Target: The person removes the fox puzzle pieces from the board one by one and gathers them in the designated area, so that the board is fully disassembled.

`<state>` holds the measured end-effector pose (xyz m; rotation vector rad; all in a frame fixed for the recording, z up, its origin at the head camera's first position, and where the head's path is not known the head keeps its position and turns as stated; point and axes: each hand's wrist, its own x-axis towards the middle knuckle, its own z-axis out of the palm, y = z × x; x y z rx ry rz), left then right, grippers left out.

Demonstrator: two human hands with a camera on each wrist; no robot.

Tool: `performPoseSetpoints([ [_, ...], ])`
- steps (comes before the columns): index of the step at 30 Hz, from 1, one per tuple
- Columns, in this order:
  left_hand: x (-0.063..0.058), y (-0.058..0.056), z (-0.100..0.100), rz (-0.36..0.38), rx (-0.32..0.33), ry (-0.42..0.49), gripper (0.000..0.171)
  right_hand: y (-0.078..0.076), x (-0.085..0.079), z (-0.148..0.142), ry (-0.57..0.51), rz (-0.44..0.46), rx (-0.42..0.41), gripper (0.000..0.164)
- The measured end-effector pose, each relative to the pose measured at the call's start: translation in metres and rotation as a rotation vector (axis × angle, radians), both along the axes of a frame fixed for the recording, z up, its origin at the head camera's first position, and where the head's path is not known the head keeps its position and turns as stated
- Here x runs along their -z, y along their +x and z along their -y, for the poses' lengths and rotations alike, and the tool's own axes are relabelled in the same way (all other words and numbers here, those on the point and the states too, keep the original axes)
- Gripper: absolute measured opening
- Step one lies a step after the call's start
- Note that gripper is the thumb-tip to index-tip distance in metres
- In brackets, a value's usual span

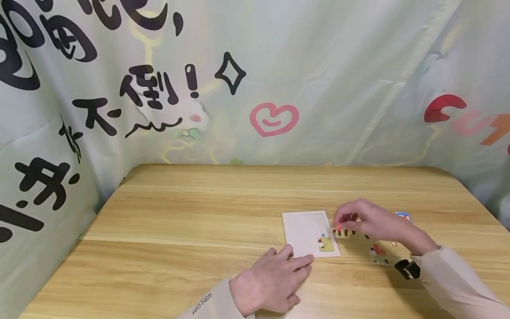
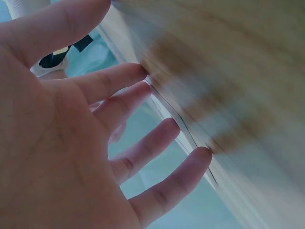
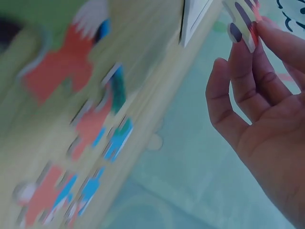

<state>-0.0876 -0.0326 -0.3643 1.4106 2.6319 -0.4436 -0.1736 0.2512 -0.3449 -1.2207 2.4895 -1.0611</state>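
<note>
A white puzzle board (image 1: 304, 230) lies on the wooden table, with one jigsaw piece (image 1: 326, 243) set in its lower right corner. My left hand (image 1: 275, 281) rests at the board's near edge, its fingers spread and the fingertips right at that edge. Just off the board's right side, my right hand (image 1: 368, 219) pinches a jigsaw piece (image 3: 242, 21) between thumb and fingers. Dark, white and red patches show on this piece in the right wrist view. In the left wrist view, the left fingers reach to the tabletop and board edge.
Several loose jigsaw pieces lie to the right, partly hidden by the right arm. One shows red and green (image 1: 379, 254), another blue (image 1: 403, 215). A black band (image 1: 407, 269) sits by the right cuff. A printed cloth (image 1: 275, 84) hangs behind the table (image 1: 179, 221).
</note>
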Motion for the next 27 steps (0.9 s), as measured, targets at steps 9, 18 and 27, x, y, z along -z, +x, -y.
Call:
performPoseSetpoints([
  [9, 0.000, 0.001, 0.000, -0.010, 0.000, 0.006, 0.064, 0.009, 0.002, -0.033, 0.005, -0.015, 0.052, 0.027],
  [18, 0.000, 0.002, 0.000, -0.030, 0.014, 0.010, 0.064, 0.017, 0.009, -0.062, 0.025, -0.027, 0.065, 0.029],
  [27, 0.000, 0.002, 0.000, -0.002, 0.006, 0.035, 0.066, 0.027, 0.019, -0.088, 0.040, -0.003, 0.079, 0.031],
])
